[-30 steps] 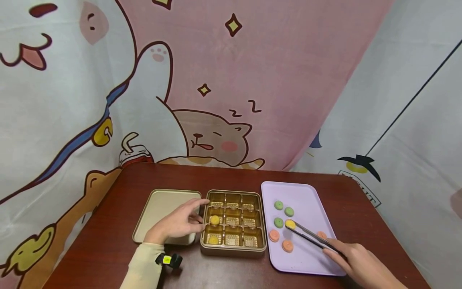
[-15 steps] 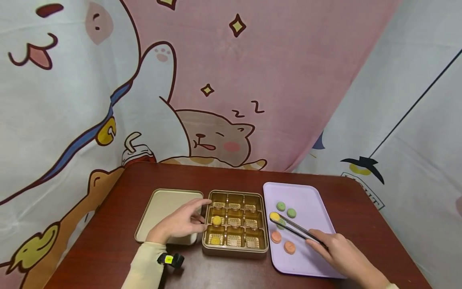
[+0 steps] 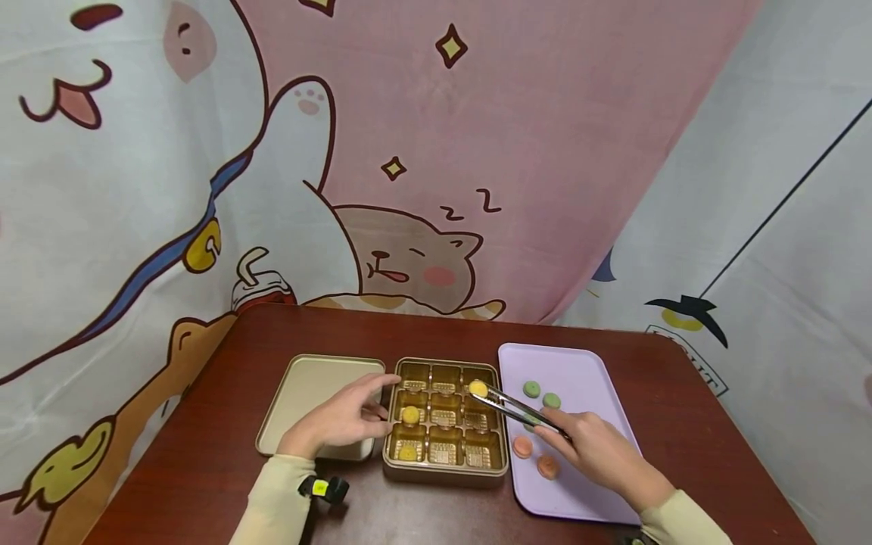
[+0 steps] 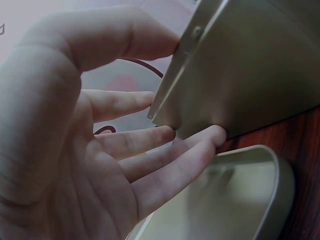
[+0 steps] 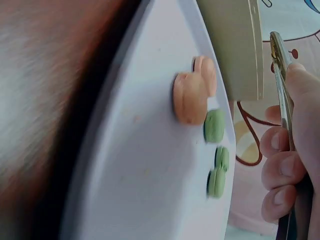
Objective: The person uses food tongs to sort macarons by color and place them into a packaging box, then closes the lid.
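In the head view my right hand [image 3: 593,446] grips metal tongs [image 3: 524,412]. Their tips pinch a yellow macaron [image 3: 478,389] above the back right part of a gold box [image 3: 446,475] with a divided insert. Two other yellow macarons sit in the left column, one in the middle compartment [image 3: 410,415], one in the front compartment [image 3: 407,453]. My left hand [image 3: 344,415] touches the box's left side, fingers spread. In the left wrist view its fingertips [image 4: 216,134] rest against the box wall [image 4: 260,65]. The right wrist view shows fingers curled round the tongs [image 5: 282,75].
Right of the box lies a lilac tray [image 3: 579,496] with green macarons [image 3: 531,389] and peach macarons [image 3: 548,467]; the right hand and tongs cover part of it. A gold lid [image 3: 320,375] lies left of the box, under the left hand. A cartoon cloth hangs behind the table.
My right hand has carried the tongs and yellow macaron leftward from the tray to over the box. The left hand stays against the box.
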### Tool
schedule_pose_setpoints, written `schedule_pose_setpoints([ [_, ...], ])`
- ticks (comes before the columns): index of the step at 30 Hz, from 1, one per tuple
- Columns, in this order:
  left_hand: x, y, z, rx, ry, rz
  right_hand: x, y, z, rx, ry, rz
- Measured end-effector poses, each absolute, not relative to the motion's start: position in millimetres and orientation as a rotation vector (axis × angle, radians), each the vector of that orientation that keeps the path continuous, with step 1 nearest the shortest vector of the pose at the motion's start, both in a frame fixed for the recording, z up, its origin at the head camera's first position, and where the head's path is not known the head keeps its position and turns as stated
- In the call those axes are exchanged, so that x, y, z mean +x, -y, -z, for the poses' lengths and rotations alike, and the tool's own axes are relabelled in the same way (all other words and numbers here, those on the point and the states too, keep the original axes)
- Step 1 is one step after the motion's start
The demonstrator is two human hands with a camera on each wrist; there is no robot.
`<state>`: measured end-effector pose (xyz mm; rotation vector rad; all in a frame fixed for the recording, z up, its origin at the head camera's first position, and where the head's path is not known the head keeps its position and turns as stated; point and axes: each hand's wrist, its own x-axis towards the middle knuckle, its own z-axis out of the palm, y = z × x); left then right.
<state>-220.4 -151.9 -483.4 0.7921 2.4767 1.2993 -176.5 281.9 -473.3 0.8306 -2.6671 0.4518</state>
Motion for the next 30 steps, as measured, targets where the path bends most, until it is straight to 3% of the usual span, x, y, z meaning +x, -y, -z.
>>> schedule_pose_setpoints([
  [30,-222,152,484,0.791,-2.479,-1.304,-227,-202,458,1.015,2.636,-0.326],
])
